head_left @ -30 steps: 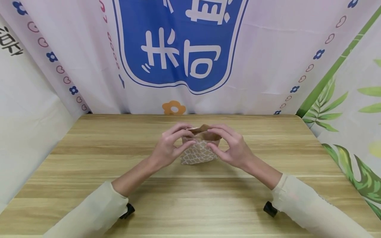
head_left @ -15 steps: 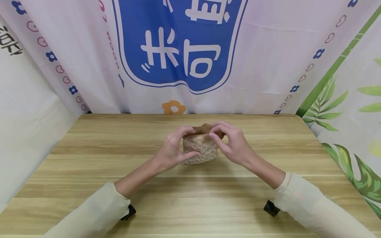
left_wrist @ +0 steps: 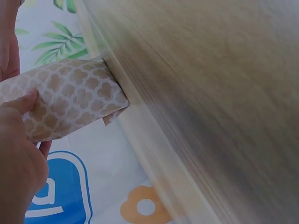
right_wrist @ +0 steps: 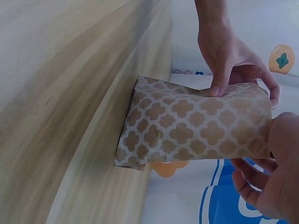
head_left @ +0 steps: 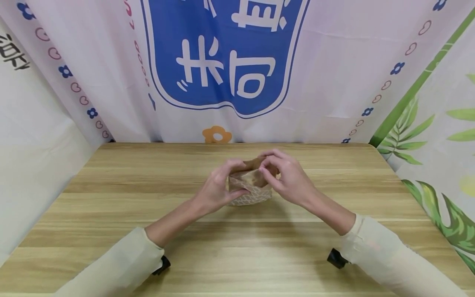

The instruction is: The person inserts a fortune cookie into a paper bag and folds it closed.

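Observation:
A brown paper bag with a white lattice pattern stands upright on the wooden table, its mouth spread apart and plain brown inside. My left hand grips the bag's left side, thumb pressed on the front and fingers around the far side. At the right part of the rim, my right hand pinches the paper between thumb and index finger. In the right wrist view the bag shows at full height, its base on the tabletop, with the left thumb denting its side. What lies deep inside is hidden.
Behind the table hangs a pale curtain with a blue emblem and an orange flower. Leaf-printed cloth covers the right side. Black devices sit under both sleeve cuffs.
My left thumb has slid lower on the bag's front. The right thumb and index finger have come together on the rim. The mouth has opened wider, and the front edge sags.

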Demonstrator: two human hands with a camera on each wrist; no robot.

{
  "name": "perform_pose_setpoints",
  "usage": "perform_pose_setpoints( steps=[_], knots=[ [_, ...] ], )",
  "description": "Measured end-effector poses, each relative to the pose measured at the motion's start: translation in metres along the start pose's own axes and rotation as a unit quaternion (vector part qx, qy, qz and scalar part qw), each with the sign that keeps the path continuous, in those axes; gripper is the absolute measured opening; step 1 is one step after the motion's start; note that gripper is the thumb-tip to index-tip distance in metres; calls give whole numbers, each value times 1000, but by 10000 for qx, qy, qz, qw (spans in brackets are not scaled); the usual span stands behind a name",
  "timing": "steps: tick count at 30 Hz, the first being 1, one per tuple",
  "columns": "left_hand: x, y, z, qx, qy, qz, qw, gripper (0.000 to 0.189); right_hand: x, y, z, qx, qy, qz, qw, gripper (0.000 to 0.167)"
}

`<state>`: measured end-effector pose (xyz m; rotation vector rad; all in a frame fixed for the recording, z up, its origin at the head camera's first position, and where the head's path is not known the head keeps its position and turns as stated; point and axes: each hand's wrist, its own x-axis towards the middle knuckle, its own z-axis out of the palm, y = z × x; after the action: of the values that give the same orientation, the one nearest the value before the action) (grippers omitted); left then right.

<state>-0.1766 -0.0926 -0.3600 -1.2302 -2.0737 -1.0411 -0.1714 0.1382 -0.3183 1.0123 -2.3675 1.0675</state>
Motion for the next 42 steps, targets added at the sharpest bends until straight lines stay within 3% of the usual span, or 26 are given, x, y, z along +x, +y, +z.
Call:
perform_pose_setpoints(
  steps=[6, 9, 17, 26, 30, 34, 38, 42],
  knots=[
    [-2, -1, 1, -7, 52, 4, 10000, 78, 0, 0, 0, -133, 355, -413, 9984, 7],
    [-2, -2, 1, 9, 67, 8, 10000, 79, 0, 0, 0, 81, 378, -410, 9984, 9],
    [-2, -4, 0, 77, 57, 17, 10000, 81, 4, -2, -6, 773, -161, 368, 9962, 17],
    [-1, -3, -2, 76, 18, -32, 10000, 81, 7, -3, -11, 119, -751, 414, 9962, 13],
    [-1, -4, -3, 8, -31, -132, 9999, 81, 7, -2, -13, 142, -629, 212, 9977, 5],
    [-1, -5, -3, 15, -26, -164, 9999, 81, 7, 1, -15, 307, -496, -210, 9981, 14],
    [-2, -6, -3, 11, 0, -160, 9999, 81, 7, 4, -16, 227, -506, -644, 9964, 17],
    [-1, -7, -3, -24, 18, -182, 9998, 82, 6, 5, -18, 77, -635, -759, 9951, 15]
  ],
)
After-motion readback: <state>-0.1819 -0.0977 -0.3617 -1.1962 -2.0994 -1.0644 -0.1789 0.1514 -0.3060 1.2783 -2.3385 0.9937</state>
